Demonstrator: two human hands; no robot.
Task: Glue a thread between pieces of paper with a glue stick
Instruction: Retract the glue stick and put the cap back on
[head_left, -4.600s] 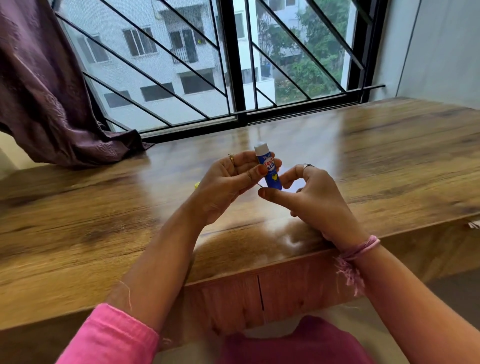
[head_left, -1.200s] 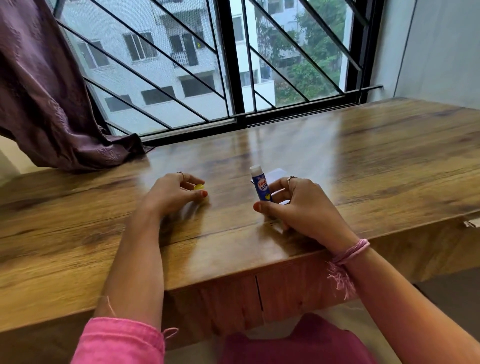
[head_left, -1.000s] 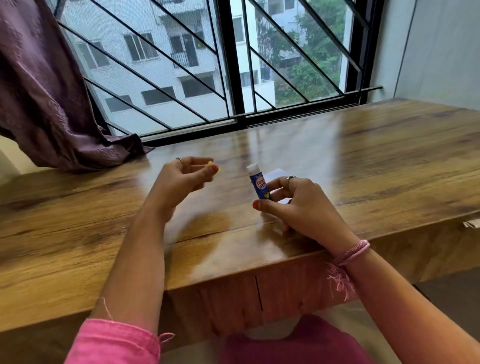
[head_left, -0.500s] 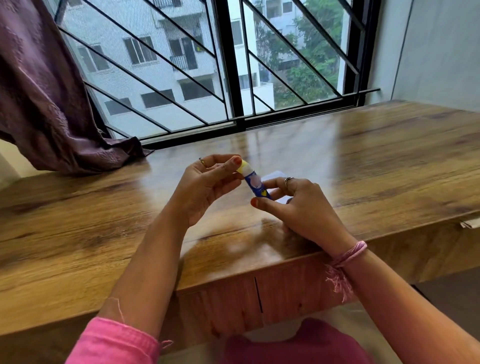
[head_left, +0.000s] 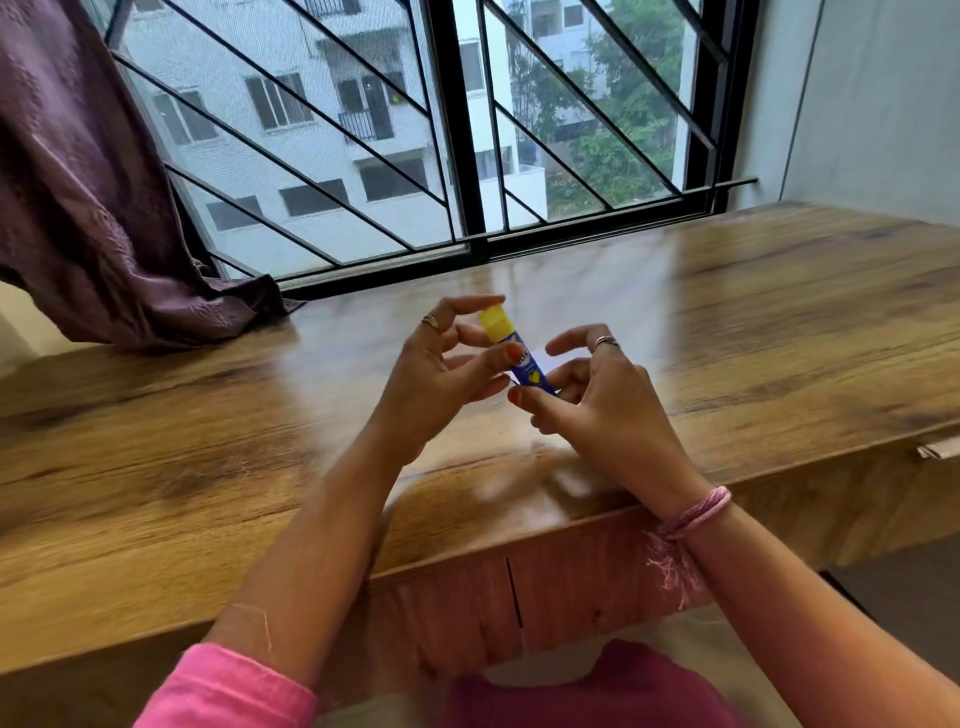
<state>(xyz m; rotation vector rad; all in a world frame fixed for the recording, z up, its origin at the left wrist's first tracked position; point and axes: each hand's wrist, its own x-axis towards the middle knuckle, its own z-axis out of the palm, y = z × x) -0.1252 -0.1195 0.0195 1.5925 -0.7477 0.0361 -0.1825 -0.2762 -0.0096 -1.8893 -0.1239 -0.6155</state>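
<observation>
Above the middle of the wooden table, seen from the head camera, both hands meet around the glue stick, which is held clear of the surface and tilted, its yellow cap pointing up and away toward the window bars. The right hand grips the blue barrel low down between thumb and curled fingers, closed on it so the tube stays steady, while its ringed finger lifts free above. The left hand comes in from the other side with its thumb laid against the barrel just under the cap and a finger arched over the cap's top; this looks like a pinch meant to seat or work the cap, though whether that hand truly clamps it or only touches it cannot be told. Holding the stick in mid-air between two hands makes sense for handling the cap, since one hand braces and the other works. A pale piece of paper shows as a sliver on the table just behind the stick, mostly hidden by the fingers; it probably waits there within easy reach. No thread can be made out. A purple curtain hangs at far left, well apart from the work
</observation>
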